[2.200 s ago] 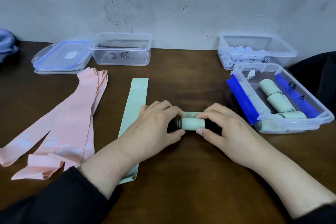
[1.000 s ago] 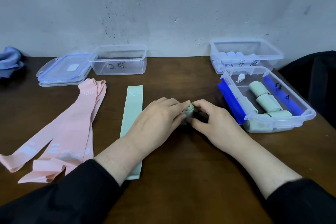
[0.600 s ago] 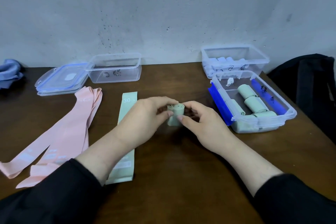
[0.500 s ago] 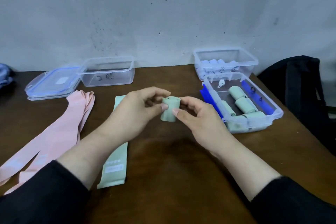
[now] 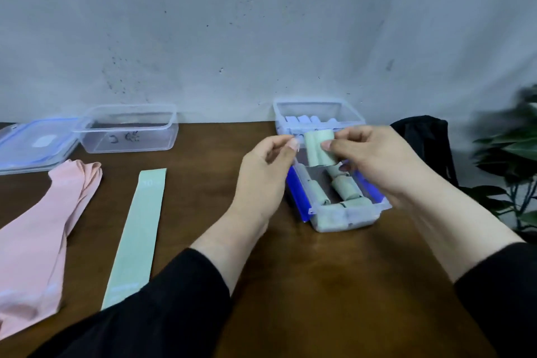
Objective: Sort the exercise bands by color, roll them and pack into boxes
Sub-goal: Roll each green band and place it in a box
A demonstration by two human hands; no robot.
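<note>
Our right hand (image 5: 374, 160) pinches the green roll (image 5: 319, 147) — thumb on its near face, fingers curled over the top. Roll is upright-ish, held in the air over the far end of the green box (image 5: 348, 212). Our left hand (image 5: 266, 171) sits just left of the roll, fingers loosely curled, thumb and forefinger tips close together; forefinger tip is right at the roll's left edge, but we can't tell if it touches or grips it.

Below the fingers: the green box holds more green rolls (image 5: 345, 187), several lying across the floor and one against the near wall. Blue latches on both long sides. Just behind the fingers, touching the green box's far end — a second clear box (image 5: 319, 113) with pale blue rolls (image 5: 305, 119) in it.

Left of our left hand, well apart: a flat green band (image 5: 139, 229) lying on the table (image 5: 319, 285), running toward us and partly under our left sleeve (image 5: 162, 314). Further left, the pink bands (image 5: 40, 241) in a loose pile. Beyond those, by the wall, an empty-looking clear box (image 5: 128, 129) and a blue-edged lid (image 5: 32, 145) beside it.

Right of our right hand: a black bag (image 5: 421, 136) and a plant (image 5: 514, 160), blurred.
</note>
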